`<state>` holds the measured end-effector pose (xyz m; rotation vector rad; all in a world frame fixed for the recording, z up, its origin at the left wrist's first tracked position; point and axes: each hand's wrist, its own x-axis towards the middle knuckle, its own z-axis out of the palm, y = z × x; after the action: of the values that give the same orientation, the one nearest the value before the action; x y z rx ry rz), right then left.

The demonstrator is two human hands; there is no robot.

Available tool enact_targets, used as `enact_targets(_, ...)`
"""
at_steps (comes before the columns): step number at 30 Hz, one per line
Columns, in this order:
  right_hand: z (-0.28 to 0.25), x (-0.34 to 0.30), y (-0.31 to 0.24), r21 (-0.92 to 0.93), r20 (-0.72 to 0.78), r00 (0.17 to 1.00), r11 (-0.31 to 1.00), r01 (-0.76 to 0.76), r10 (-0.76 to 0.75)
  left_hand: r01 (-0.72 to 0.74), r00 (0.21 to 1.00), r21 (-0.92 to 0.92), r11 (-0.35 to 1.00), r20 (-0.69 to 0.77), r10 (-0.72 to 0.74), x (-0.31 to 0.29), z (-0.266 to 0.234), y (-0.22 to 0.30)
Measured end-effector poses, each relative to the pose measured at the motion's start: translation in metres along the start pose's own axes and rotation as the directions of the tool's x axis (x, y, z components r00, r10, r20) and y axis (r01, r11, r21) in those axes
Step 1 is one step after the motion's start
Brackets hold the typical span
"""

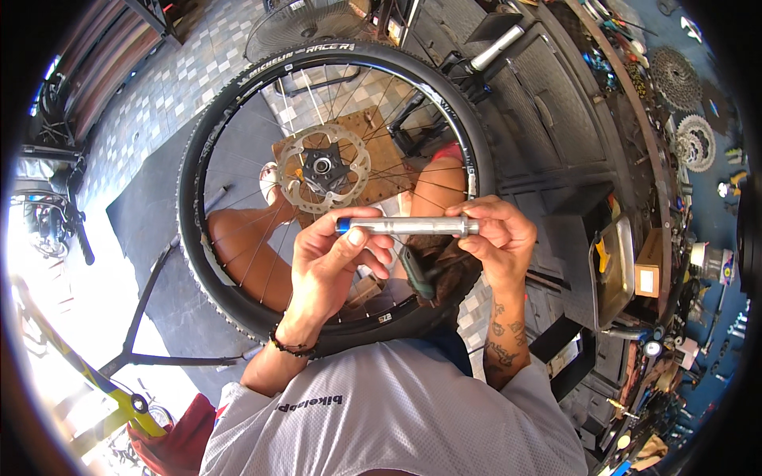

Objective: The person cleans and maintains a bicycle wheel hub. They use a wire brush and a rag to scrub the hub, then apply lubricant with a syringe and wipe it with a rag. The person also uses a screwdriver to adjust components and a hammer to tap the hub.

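Observation:
Between my two hands is a silver hub axle with a blue ring at its left end (pixel 421 226), held level above the wheel. My left hand (pixel 337 250) pinches the blue end between thumb and fingers. The fingertips of my right hand (pixel 496 238) close round the flanged right end. Below lies a bicycle wheel with a black tyre (pixel 198 262), resting across my lap. Its disc brake rotor (pixel 357 147) surrounds the hub (pixel 321 165), just beyond my left hand. A dark green handle (pixel 415 274) shows under the axle, partly hidden, beside a dark brown cloth (pixel 448 266).
A wooden board (pixel 373 127) lies beneath the wheel. On the right, a metal tray (pixel 615 274) and a cardboard box (pixel 648 262) stand near a blue wall hung with tools and a cassette (pixel 675 78). A yellow-green bike frame (pixel 111 401) is at lower left, a fan (pixel 298 28) at the far side.

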<state>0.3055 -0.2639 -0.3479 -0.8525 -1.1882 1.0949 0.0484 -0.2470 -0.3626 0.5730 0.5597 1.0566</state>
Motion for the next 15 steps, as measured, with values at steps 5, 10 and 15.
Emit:
enact_targets(5,0.003,-0.002,0.003,0.066,-0.02,0.999,0.997,-0.04,0.041,0.055,0.998,-0.096,0.994,0.046,-0.051,0.003,-0.009,-0.001)
enact_targets(10,0.004,-0.011,-0.008,-0.077,-0.027,0.997,0.994,-0.073,0.071,0.027,0.981,0.016,1.0,0.191,-0.03,0.008,-0.022,0.003)
enact_targets(15,0.01,-0.006,-0.017,-0.213,0.069,0.993,0.974,-0.08,0.097,-0.031,0.965,0.272,0.962,0.258,-0.042,0.018,-0.017,0.028)
